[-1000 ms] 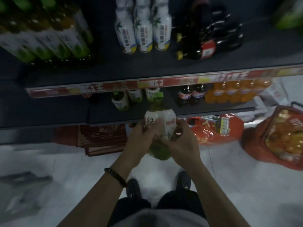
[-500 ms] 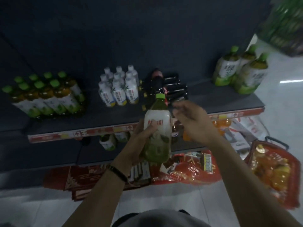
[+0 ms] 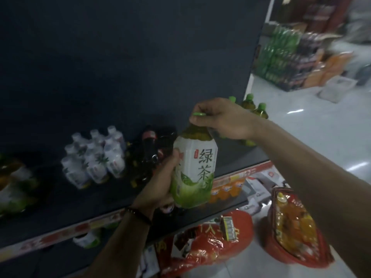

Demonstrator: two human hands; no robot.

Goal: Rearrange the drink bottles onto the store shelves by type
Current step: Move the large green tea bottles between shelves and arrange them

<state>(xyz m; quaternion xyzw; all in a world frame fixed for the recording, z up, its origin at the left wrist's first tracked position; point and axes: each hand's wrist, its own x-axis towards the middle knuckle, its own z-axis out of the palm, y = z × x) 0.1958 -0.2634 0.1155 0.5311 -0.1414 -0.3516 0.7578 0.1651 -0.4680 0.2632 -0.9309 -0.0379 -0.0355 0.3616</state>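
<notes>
I hold a green tea bottle with a white and green label upright in front of the dark shelf. My left hand grips its lower body from the left. My right hand pinches its green cap from above. On the shelf stand white bottles, dark cola bottles, more green tea bottles at the far left, and green tea bottles behind my right hand at the right end.
A lower shelf holds orange drink bottles and a green-labelled bottle. Red bags and a red basket sit on the white floor. Stacked drink packs stand across the aisle.
The bottle has risen from waist height up to the upper shelf level. My right hand let go of its body and now pinches the cap. My view has swung up and right.
</notes>
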